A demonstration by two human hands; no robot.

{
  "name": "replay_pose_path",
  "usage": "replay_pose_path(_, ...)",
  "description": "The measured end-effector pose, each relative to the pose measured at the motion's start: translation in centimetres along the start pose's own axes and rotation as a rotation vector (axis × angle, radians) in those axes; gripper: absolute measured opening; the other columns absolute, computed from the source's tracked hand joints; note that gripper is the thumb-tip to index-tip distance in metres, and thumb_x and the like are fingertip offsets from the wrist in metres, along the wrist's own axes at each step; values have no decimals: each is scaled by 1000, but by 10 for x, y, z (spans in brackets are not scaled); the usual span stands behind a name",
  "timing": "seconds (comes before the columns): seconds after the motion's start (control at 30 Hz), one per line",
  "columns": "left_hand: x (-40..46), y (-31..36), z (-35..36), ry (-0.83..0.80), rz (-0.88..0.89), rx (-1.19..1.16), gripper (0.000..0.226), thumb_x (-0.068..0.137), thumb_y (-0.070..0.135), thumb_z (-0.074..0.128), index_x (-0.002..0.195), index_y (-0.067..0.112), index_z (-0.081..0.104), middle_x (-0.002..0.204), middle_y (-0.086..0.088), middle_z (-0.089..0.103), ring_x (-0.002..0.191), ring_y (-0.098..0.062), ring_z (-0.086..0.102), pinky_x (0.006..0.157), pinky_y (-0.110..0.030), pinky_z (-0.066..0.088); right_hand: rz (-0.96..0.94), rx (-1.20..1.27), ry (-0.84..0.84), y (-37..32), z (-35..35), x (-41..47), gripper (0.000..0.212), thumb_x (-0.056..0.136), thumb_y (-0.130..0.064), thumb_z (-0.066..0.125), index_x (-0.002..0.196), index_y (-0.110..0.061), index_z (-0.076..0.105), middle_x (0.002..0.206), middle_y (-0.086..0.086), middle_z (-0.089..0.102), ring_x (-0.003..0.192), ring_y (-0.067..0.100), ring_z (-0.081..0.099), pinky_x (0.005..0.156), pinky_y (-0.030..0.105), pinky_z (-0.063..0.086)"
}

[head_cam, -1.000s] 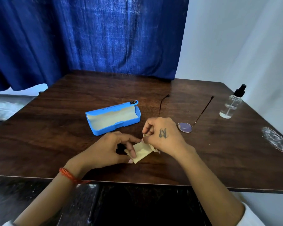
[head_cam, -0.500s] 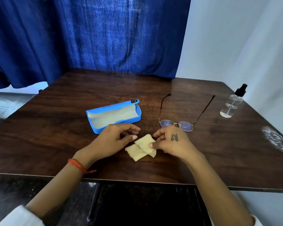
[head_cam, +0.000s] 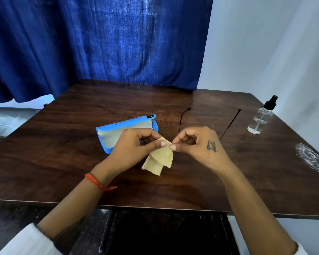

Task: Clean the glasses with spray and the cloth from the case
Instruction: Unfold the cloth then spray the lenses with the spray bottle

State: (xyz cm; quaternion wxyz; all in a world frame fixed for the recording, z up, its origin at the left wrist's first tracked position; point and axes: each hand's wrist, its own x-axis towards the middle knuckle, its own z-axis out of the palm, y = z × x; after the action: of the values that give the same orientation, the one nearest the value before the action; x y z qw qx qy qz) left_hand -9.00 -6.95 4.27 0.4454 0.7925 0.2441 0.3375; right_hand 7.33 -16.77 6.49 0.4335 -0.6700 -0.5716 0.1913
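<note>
Both hands now hold the cloth point(head_cam: 159, 156) up off the table point(head_cam: 63, 162), where half a second ago it lay folded on the wood between them. Left hand point(head_cam: 134, 144) and right hand point(head_cam: 197, 144) each pinch the same top edge between thumb and forefinger, the other fingers curled in, and the two pinches nearly touch. I judge the cloth is being unfolded, so neither spraying nor wiping has begun. It is pale yellow with zigzag edges, thin and limp, hanging in two overlapping flaps over the middle of the near edge. The case point(head_cam: 125, 133) lies open just behind the left hand. Only the temples of the glasses point(head_cam: 232, 120) show behind the right hand. The spray point(head_cam: 261, 116) stands untouched by the right edge
</note>
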Motion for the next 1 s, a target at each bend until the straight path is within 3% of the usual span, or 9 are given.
replay_pose_path(0.1, -5, 7, 2, 7, -62, -140, 10, 69, 35, 70, 75, 28, 72, 75, 0, 71, 69, -7, 63, 64, -21, 50, 26, 177, -95, 0, -4, -2, 13, 74, -9, 77, 77, -17, 67, 72, -5, 68, 69, 7, 62, 68, 19, 50)
replay_pose_path(0.23, -8, 5, 8, 41, -181, -250, 3, 75, 16, 71, 76, 16, 68, 69, -5, 66, 60, -8, 61, 50, -20, 49, 173, 326, -293, 1, -4, -4, 26, 71, 5, 76, 90, -9, 63, 75, 6, 67, 71, 18, 66, 66, 27, 58)
replay_pose_path(0.4, -7, -11, 10, -5, -272, -115, 13, 77, 6, 70, 80, 17, 64, 72, -2, 66, 66, -9, 64, 59, -21, 54, 139, 13, -95, 15, 13, 7, 21, 67, -4, 80, 74, -19, 67, 69, 3, 69, 65, 22, 68, 65, 37, 60)
replay_pose_path(0.53, -9, -21, 12, 9, -164, 202, 16, 72, 6, 74, 75, 20, 67, 73, 7, 68, 65, -3, 61, 64, -10, 47, -13, -193, -20, 27, 30, 5, 25, 67, -3, 72, 67, -27, 65, 69, -4, 69, 64, 10, 64, 66, 31, 55)
replay_pose_path(0.67, -14, -23, 9, -96, -23, 282, 20, 73, -2, 69, 77, 18, 69, 78, 13, 66, 71, 1, 61, 60, -8, 43, -156, -288, 13, 36, 33, -1, 22, 68, 1, 67, 69, -21, 68, 70, -6, 69, 64, 10, 63, 62, 32, 53)
replay_pose_path(0.77, -16, -25, 6, -165, 5, 236, 11, 77, 7, 70, 79, 17, 74, 88, 8, 69, 83, -6, 64, 67, -15, 48, -134, -279, 1, 40, 32, -6, 18, 69, -10, 59, 69, -23, 71, 71, -4, 71, 66, 14, 65, 65, 37, 54)
replay_pose_path(0.87, -14, -27, 7, -126, -48, 216, 6, 80, 19, 70, 76, 17, 73, 87, 8, 70, 83, -9, 64, 74, -25, 50, -58, -219, -26, 38, 28, -7, 14, 73, -13, 61, 75, -22, 72, 75, -7, 70, 68, 7, 64, 65, 22, 52)
replay_pose_path(0.93, -11, -29, 9, -111, -29, 317, 3, 78, 22, 72, 80, 20, 69, 87, 10, 67, 81, -6, 61, 67, -19, 46, -6, -200, -50, 36, 27, -4, 15, 76, -12, 70, 87, -21, 71, 80, -13, 66, 67, 0, 60, 64, 9, 44)
replay_pose_path(1.0, -10, -30, 12, -132, -10, 420, 18, 76, 24, 73, 93, 24, 65, 92, 14, 65, 85, -2, 56, 69, -10, 40, 60, -233, -122, 36, 28, -1, 25, 77, -16, 73, 101, -21, 69, 86, -14, 64, 71, 0, 59, 69, 10, 44)
